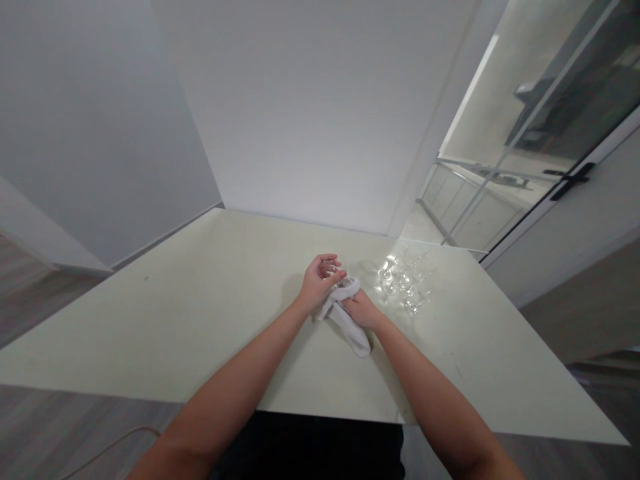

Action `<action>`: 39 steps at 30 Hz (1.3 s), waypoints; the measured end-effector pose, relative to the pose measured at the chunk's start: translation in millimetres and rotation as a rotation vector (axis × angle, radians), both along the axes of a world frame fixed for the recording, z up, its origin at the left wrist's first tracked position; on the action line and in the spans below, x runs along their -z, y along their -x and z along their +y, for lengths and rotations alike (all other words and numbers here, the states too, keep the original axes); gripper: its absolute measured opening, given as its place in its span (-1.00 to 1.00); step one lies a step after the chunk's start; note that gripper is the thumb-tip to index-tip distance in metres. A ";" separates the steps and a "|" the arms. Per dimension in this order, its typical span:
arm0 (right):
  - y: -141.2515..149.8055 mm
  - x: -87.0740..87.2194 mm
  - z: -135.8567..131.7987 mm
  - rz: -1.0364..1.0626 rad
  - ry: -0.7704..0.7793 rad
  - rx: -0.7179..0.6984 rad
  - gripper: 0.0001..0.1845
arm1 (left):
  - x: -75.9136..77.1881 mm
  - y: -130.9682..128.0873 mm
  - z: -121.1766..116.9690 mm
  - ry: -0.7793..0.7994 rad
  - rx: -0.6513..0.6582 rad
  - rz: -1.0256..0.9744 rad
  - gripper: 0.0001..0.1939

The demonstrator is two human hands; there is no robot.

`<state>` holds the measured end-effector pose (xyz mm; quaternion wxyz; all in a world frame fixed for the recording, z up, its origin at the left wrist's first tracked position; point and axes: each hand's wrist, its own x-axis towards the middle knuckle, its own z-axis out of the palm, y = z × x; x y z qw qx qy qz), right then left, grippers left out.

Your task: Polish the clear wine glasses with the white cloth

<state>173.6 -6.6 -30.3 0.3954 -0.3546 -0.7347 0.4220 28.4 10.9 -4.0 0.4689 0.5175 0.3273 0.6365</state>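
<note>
Over the middle of the pale table (200,300), my left hand (320,279) curls its fingers round a clear glass (342,265), which is faint and mostly covered by the fingers. My right hand (361,309) grips a white cloth (353,330) just below and to the right. Part of the cloth wraps against the glass, and its loose end hangs down toward the table's front edge. The fingertips of my right hand are hidden in the folds. Right of my hands, several clear stemmed glasses (403,280) lie close together on the table.
A white wall (310,120) rises behind the table's back edge. At the right stands a glass-paned door with a black handle (570,180). A thin cable (110,445) runs across the wooden floor at the lower left.
</note>
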 end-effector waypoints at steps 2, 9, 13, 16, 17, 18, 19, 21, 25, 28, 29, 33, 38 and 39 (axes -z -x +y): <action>-1.8 1.2 1.7 -0.008 -0.078 0.034 -0.74 | 3.2 1.1 4.5 -0.003 -0.059 -0.025 -0.46; -8.1 4.0 12.5 0.269 0.113 0.428 -0.62 | 14.5 19.2 25.2 0.017 -0.437 -0.191 -0.48; 1.3 1.8 11.3 0.633 0.553 0.306 -0.56 | 13.1 19.0 19.9 -0.050 -0.343 -0.231 -0.47; 9.3 -1.4 6.0 0.790 0.745 0.139 -0.58 | 9.7 10.8 9.5 -0.136 -0.137 -0.157 -0.43; 10.9 -2.3 4.4 0.806 0.777 0.124 -0.61 | 8.5 8.1 6.1 -0.157 -0.071 -0.126 -0.41; 12.0 -2.9 3.0 0.811 0.804 0.123 -0.64 | 7.2 6.0 3.0 -0.171 -0.012 -0.098 -0.38; 12.4 -3.5 2.0 0.812 0.823 0.126 -0.66 | 5.9 4.6 0.4 -0.179 0.033 -0.078 -0.36; 12.0 -4.8 0.4 0.813 0.847 0.113 -0.67 | 3.7 3.5 -3.2 -0.176 0.082 -0.060 -0.33; 9.9 -8.6 -3.3 0.809 0.869 0.016 -0.60 | 2.3 4.2 -4.6 -0.123 0.085 -0.106 -0.39; 10.0 -9.8 -6.0 0.775 0.875 -0.016 -0.59 | 3.4 4.5 -2.1 -0.133 0.054 -0.109 -0.41; 10.4 -9.4 -6.2 0.757 0.874 -0.018 -0.60 | 3.6 4.6 -1.1 -0.148 0.040 -0.098 -0.40; 11.5 -3.5 -2.5 0.657 0.775 0.132 -0.67 | 3.3 5.3 0.1 -0.191 0.004 -0.024 -0.35; 11.3 5.7 3.0 0.562 0.592 0.269 -0.69 | 4.0 3.6 -4.9 -0.262 0.000 0.095 -0.26; 11.3 6.6 3.4 0.550 0.580 0.270 -0.69 | 4.4 3.3 -6.6 -0.280 -0.009 0.122 -0.25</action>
